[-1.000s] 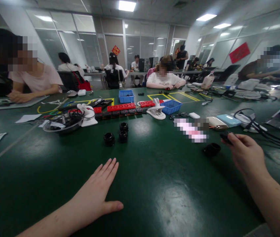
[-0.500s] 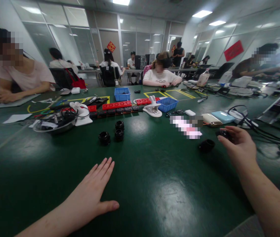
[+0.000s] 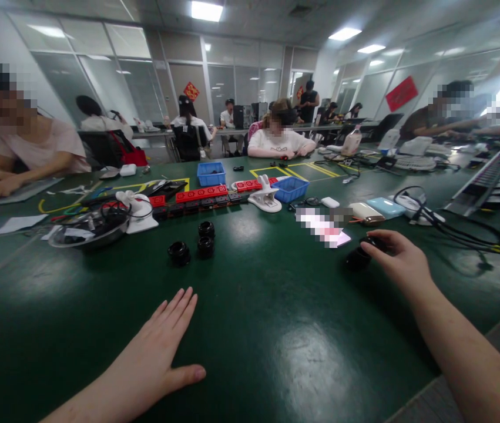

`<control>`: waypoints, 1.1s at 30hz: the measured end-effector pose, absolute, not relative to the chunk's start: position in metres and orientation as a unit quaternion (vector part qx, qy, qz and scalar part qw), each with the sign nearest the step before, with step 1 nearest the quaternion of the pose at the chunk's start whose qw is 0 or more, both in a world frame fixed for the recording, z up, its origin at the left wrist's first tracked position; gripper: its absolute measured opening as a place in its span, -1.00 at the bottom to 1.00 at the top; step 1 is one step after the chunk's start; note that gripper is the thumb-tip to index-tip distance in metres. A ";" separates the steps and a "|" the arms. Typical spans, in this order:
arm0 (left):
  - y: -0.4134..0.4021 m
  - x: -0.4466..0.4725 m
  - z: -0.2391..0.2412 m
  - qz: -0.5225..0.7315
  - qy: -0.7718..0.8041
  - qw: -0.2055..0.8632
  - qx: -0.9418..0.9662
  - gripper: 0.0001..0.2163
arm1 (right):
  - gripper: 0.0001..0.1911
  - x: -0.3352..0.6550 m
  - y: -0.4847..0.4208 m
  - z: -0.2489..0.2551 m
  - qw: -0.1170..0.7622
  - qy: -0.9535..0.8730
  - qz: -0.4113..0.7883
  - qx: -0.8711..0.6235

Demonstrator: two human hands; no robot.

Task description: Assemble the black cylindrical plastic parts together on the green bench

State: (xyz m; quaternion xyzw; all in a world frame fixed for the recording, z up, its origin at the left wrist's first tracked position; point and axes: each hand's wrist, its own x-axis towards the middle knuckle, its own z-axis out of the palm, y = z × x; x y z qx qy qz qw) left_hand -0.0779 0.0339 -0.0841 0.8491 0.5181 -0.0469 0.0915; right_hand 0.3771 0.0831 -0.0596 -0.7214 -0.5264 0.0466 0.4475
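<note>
My left hand [image 3: 155, 349] lies flat on the green tabletop [image 3: 258, 317], fingers stretched out and thumb apart, holding nothing. Beyond its fingertips stand three short, black, ribbed round pieces: one on the left [image 3: 179, 252], one at the back [image 3: 206, 229] and one in front of that [image 3: 205, 247]. On the right, the thumb and fingers of my right hand [image 3: 402, 261] are closed on a small black round piece [image 3: 372, 241]. It is at the top of a black cylinder [image 3: 355, 259] standing on the table; whether they touch I cannot tell. My fingers partly hide both.
A phone-like pink item [image 3: 322, 226] lies behind the cylinder. Farther back are red power strips [image 3: 201, 194], a white clip stand [image 3: 265, 197], blue bins [image 3: 291, 188] and a metal bowl [image 3: 89, 238]. Black cables [image 3: 465, 235] spread at right. Other people sit around the table.
My right hand has moved left with the black round piece, from beside the black cylinder to its top. My left hand stays flat. The whole view has shifted slightly.
</note>
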 end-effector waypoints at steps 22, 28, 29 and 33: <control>0.034 -0.068 -0.068 -0.106 0.534 0.140 0.827 -0.07 | -0.53 0.372 0.086 -0.059 0.313 -0.597 0.045 -0.737; 0.034 -0.069 -0.070 -0.103 0.535 0.134 0.828 -0.07 | -0.52 0.373 0.090 -0.065 0.266 -0.613 0.058 -0.741; 0.035 -0.070 -0.072 -0.098 0.536 0.131 0.828 -0.07 | -0.52 0.372 0.090 -0.066 0.266 -0.614 0.058 -0.741; 0.035 -0.071 -0.074 -0.092 0.535 0.121 0.831 -0.07 | -0.54 0.369 0.092 -0.070 0.269 -0.621 0.043 -0.734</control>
